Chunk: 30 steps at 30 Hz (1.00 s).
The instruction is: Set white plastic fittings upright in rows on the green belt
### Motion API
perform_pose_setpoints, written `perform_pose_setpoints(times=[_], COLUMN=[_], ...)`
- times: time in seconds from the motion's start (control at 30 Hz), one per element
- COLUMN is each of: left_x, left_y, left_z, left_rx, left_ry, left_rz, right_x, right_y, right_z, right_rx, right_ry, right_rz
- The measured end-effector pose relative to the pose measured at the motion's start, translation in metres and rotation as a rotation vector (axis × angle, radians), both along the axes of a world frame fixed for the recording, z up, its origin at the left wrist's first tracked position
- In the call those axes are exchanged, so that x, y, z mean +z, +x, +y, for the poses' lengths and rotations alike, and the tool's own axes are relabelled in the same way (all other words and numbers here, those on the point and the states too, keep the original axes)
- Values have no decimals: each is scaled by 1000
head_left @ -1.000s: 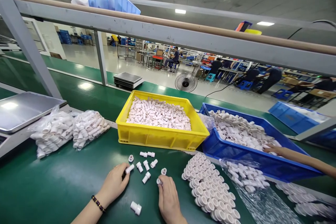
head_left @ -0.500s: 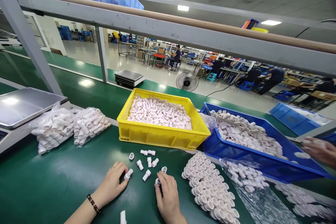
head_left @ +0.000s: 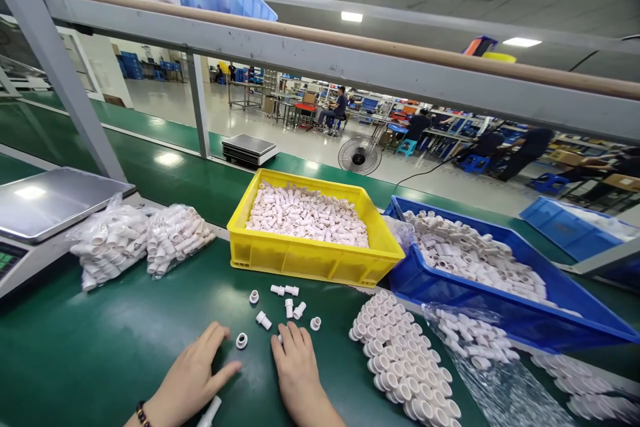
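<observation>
My left hand (head_left: pixel 193 373) is open above the green tabletop, thumb and fingers apart and nothing between them. Just beyond its fingertips a short white plastic pipe fitting (head_left: pixel 241 341) stands on end, its round opening facing up. Another white tube (head_left: pixel 210 411) lies by the left wrist, partly hidden. My right hand (head_left: pixel 299 367) has its fingers curled down over a white fitting (head_left: pixel 281 339), mostly covered by them. Close by, several loose fittings (head_left: pixel 263 320) lie scattered, and one more fitting (head_left: pixel 315 323) stands right of the right fingertips.
A yellow bin (head_left: pixel 315 270) of small fittings stands behind. To its right is a blue bin (head_left: pixel 465 310) of white tubes. Stacked fittings (head_left: pixel 405 360) and a plastic bag (head_left: pixel 500 380) lie on the right. Bagged fittings (head_left: pixel 113 247) and a scale (head_left: pixel 60 200) are left.
My left hand has let go of its fitting, which now stands upright, and has drawn back left. My right hand has moved left onto a fitting. The co-worker's hand has left the view.
</observation>
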<state>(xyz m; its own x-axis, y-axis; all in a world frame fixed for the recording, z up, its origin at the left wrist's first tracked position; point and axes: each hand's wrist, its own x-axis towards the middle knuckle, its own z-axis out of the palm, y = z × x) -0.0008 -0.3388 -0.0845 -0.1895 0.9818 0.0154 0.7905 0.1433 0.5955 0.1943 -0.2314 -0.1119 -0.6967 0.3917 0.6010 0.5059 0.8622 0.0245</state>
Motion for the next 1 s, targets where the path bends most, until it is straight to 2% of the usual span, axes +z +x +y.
perform_pose_setpoints(times=[0.13,0.2,0.33,0.47,0.63,0.77,0.9,1.0], left_x=[9,8,1,1,2,-2,-5,0], left_y=[16,25,40,55,72,78,83,87], left_z=[-26,-31,-26,-9,9,18,23,27], left_rx=[-68,-106,-168,-157,-187,-223,-258,-252], left_ry=[-262,-325,-236,-152,-95,-42,-63,-105], left_rz=[56,79,71,27,80,145,204,227], right_x=[11,16,17,10,12,17,19,19], right_y=[2,3,14,26,34,36,38,41], right_z=[0,-1,-6,-11,-14,-12,-11,-8], right_rx=[-1,34,141,179,120,70,69,43], right_ry=[-68,-115,-216,-264,-281,-298,-309,-293], right_rz=[-24,-2,108,181,118,94,134,218])
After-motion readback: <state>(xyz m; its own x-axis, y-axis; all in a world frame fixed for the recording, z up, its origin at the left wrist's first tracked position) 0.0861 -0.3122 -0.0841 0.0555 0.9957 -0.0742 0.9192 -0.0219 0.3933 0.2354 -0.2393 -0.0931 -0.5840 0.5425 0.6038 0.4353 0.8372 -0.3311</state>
